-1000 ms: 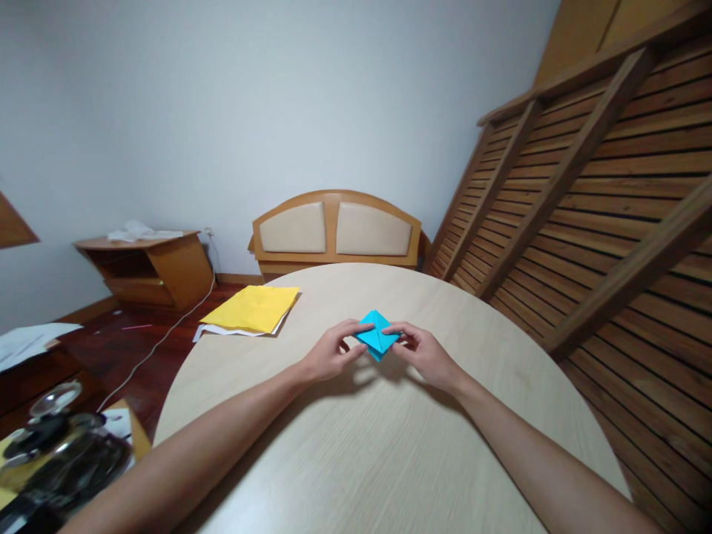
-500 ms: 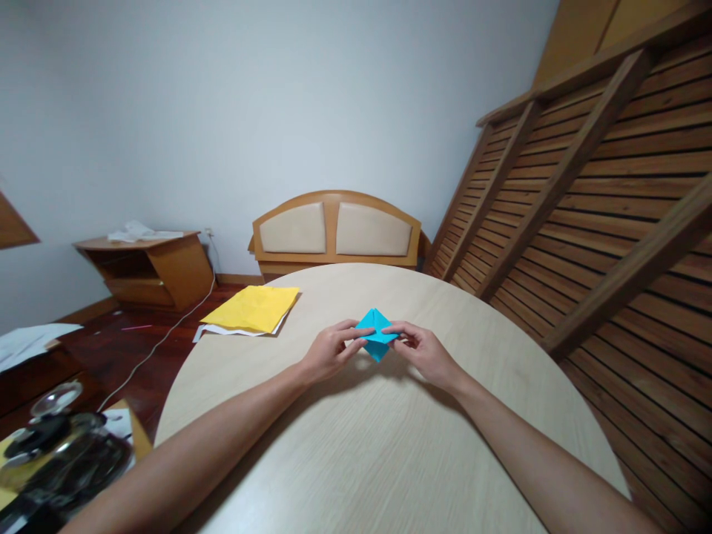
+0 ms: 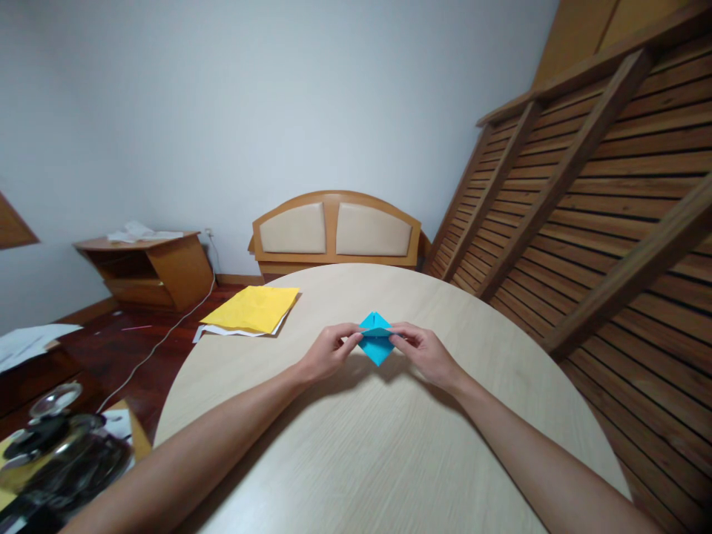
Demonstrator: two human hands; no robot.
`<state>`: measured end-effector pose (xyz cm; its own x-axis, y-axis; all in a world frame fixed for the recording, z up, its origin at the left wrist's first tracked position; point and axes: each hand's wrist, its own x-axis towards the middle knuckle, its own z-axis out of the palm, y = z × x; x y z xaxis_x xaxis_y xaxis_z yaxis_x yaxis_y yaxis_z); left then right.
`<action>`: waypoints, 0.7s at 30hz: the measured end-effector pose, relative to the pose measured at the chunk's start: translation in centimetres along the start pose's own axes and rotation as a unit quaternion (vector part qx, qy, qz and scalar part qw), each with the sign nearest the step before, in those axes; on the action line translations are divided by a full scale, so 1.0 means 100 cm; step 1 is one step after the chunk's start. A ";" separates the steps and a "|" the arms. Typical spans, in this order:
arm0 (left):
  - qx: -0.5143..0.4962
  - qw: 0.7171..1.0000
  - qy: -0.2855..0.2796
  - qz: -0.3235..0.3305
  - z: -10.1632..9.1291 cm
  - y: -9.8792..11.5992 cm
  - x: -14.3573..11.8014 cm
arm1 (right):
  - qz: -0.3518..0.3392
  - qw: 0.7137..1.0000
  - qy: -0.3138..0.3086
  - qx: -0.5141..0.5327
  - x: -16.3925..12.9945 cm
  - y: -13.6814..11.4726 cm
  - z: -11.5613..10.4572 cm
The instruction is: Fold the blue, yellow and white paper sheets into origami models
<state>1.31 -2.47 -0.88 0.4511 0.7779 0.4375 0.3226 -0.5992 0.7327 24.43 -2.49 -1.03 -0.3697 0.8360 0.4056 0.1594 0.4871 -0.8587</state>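
A small blue folded paper (image 3: 377, 350), diamond-shaped with one corner toward me, is held just over the round table (image 3: 389, 452). My left hand (image 3: 332, 350) pinches its left corner between thumb and fingers. At the opposite corner my right hand (image 3: 421, 353) grips it the same way. A crease or folded edge runs across the paper's middle between the two hands, and a short slit-like line shows in the upper half. The fingertips hide both side corners.
Yellow paper sheets (image 3: 253, 308) lie over white ones at the table's left edge. A glass-lidded pot (image 3: 72, 452) stands low at the left. Behind the table is a padded headboard (image 3: 337, 256); a slatted wooden frame (image 3: 589, 222) leans along the right.
My fingers have drawn outward from the paper's middle to its side corners. The paper's upper part now tilts differently, showing a fold edge across the centre, and its lower half looks flatter.
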 end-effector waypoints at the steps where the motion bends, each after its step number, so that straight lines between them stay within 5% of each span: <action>1: -0.007 1.000 -0.004 0.000 0.000 0.000 0.000 | 0.000 1.000 -0.002 -0.002 0.000 -0.001 -0.001; 10: 0.015 0.999 -0.028 0.010 0.001 -0.003 -0.003 | 0.013 0.999 -0.001 -0.042 -0.002 0.002 -0.003; 16: 0.183 0.976 -0.111 0.041 0.005 -0.021 -0.005 | -0.001 0.986 -0.105 -0.132 -0.008 0.013 -0.007; 21: 0.249 0.953 -0.159 0.070 0.012 -0.027 -0.006 | -0.036 0.958 -0.116 -0.259 -0.013 0.028 -0.005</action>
<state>1.13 -1.55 -3.73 0.7224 0.6342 0.2757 0.5594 -0.7703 0.3062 25.79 -2.12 -3.76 -0.5810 0.7458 0.3260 0.5363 0.6520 -0.5359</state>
